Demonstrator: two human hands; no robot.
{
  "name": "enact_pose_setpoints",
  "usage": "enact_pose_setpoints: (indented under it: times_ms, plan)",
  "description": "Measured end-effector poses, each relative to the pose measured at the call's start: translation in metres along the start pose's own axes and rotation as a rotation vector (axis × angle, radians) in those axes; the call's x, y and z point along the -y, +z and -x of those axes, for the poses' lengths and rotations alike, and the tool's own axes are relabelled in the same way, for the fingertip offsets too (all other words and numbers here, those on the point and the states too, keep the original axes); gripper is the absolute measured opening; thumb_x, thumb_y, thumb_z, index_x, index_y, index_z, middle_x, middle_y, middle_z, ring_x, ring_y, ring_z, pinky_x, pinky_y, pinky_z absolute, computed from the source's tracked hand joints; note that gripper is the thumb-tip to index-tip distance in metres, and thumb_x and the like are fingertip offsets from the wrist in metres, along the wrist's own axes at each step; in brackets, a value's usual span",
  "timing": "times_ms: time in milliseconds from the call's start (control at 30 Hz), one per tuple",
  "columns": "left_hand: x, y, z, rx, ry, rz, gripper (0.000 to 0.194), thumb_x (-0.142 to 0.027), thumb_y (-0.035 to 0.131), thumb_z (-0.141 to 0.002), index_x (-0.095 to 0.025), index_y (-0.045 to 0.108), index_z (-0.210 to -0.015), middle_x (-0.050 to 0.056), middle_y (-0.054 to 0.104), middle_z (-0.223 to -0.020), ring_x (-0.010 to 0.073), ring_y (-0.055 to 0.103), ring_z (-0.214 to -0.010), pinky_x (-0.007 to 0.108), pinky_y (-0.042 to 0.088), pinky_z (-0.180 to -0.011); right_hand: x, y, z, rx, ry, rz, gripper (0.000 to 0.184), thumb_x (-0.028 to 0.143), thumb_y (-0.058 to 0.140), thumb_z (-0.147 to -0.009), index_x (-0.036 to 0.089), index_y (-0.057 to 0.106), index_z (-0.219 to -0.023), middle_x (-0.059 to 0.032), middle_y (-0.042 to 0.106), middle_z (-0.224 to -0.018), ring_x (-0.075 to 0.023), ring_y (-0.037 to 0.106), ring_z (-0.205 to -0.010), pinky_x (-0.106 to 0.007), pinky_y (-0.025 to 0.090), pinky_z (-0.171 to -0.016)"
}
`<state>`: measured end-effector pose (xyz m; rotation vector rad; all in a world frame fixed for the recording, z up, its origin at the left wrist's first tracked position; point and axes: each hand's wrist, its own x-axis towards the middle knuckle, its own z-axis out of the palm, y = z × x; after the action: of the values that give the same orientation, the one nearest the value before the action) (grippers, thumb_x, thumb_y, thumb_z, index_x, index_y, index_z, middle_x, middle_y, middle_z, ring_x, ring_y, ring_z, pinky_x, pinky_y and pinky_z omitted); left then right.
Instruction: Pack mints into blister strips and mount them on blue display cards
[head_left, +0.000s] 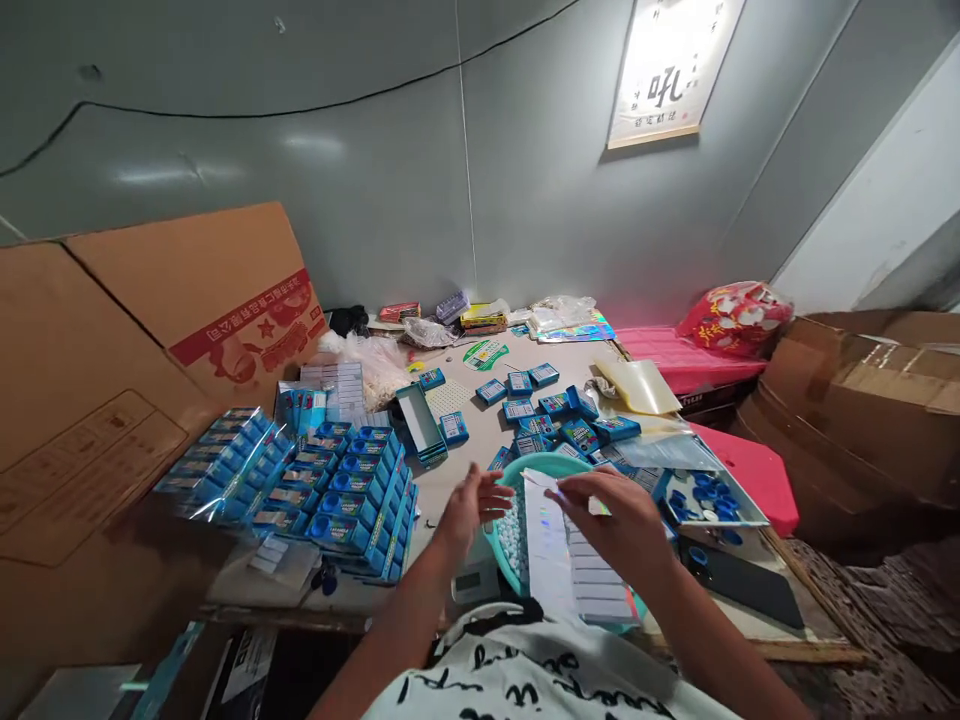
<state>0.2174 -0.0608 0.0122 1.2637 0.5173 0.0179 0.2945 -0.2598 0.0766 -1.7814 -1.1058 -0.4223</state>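
My left hand is held beside the left rim of a turquoise tub, its fingers apart and nothing in them. My right hand is closed in a pinch at the right edge of a long white paper strip with small shiny marks. What its fingertips hold is too small to make out. The strip lies across the tub, next to a stack of pale cards or sheets with rows of lines. Small white pellets show in the tub on the left.
Several blue boxes stand stacked at left, with more scattered blue boxes behind the tub. At right are a tray of blue caps and a dark phone-like slab. Large cartons flank the table.
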Motion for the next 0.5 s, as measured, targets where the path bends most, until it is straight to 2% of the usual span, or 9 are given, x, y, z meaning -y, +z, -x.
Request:
enact_pose_setpoints:
  times_ms: [33,67,133,200,300,400,500]
  plan:
    - [-0.013,-0.008,0.011,0.059,-0.009,0.041,0.094,-0.088,0.032,-0.078,-0.009,0.063,-0.118,0.020,0.070,-0.104,0.0297,0.069,-0.093,0.046,0.052,-0.089,-0.001,0.004,-0.001,0.030,-0.152,0.043,0.003,0.019,0.068,-0.089,0.021,0.065,-0.089,0.0024,0.068,-0.067,-0.0126,0.060,-0.056,-0.029,0.045,-0.061]
    - [-0.025,-0.017,0.022,0.120,-0.007,0.091,0.092,-0.087,0.031,-0.079,-0.010,0.065,-0.116,0.018,0.072,-0.101,0.0275,0.070,-0.088,0.044,0.054,-0.086,-0.002,0.009,-0.003,0.051,-0.272,0.057,0.006,0.016,0.067,-0.089,0.020,0.064,-0.092,0.0022,0.068,-0.068,-0.0123,0.059,-0.057,-0.029,0.045,-0.063]
    - [-0.046,-0.032,0.043,0.240,0.032,0.202,0.076,-0.077,0.049,-0.083,-0.013,0.065,-0.121,0.016,0.073,-0.103,0.0254,0.070,-0.087,0.041,0.055,-0.083,-0.001,0.020,-0.010,0.048,-0.401,0.043,0.010,0.012,0.067,-0.089,0.018,0.062,-0.096,0.0007,0.069,-0.069,-0.0125,0.059,-0.059,-0.030,0.045,-0.065]
    - [-0.058,-0.045,0.060,0.286,0.064,0.246,0.059,-0.059,0.065,-0.084,-0.016,0.064,-0.124,0.013,0.074,-0.103,0.0227,0.071,-0.087,0.038,0.056,-0.084,0.003,0.033,-0.019,0.020,-0.456,0.008,0.011,0.012,0.067,-0.089,0.017,0.061,-0.097,-0.0008,0.068,-0.069,-0.0135,0.059,-0.060,-0.031,0.045,-0.065]
    - [-0.062,-0.058,0.075,0.270,0.065,0.267,0.053,-0.047,0.073,-0.083,-0.017,0.064,-0.125,0.013,0.074,-0.105,0.0223,0.071,-0.090,0.037,0.056,-0.085,0.012,0.053,-0.030,0.026,-0.511,-0.044,0.010,0.015,0.066,-0.090,0.018,0.063,-0.099,-0.0015,0.068,-0.069,-0.0149,0.060,-0.060,-0.032,0.046,-0.065]
    - [-0.055,-0.068,0.081,0.252,-0.018,0.290,0.058,-0.058,0.067,-0.083,-0.019,0.062,-0.126,0.015,0.075,-0.106,0.0265,0.072,-0.095,0.038,0.057,-0.081,0.020,0.070,-0.036,0.053,-0.545,-0.061,0.010,0.020,0.062,-0.091,0.023,0.064,-0.101,-0.0016,0.070,-0.070,-0.0169,0.062,-0.061,-0.034,0.048,-0.065]
    - [-0.048,-0.073,0.086,0.292,-0.116,0.337,0.064,-0.068,0.059,-0.083,-0.015,0.068,-0.118,0.016,0.076,-0.098,0.0265,0.073,-0.090,0.038,0.058,-0.078,0.023,0.082,-0.038,0.085,-0.567,-0.082,0.012,0.021,0.059,-0.092,0.025,0.066,-0.099,-0.0018,0.072,-0.071,-0.0181,0.063,-0.062,-0.036,0.048,-0.065]
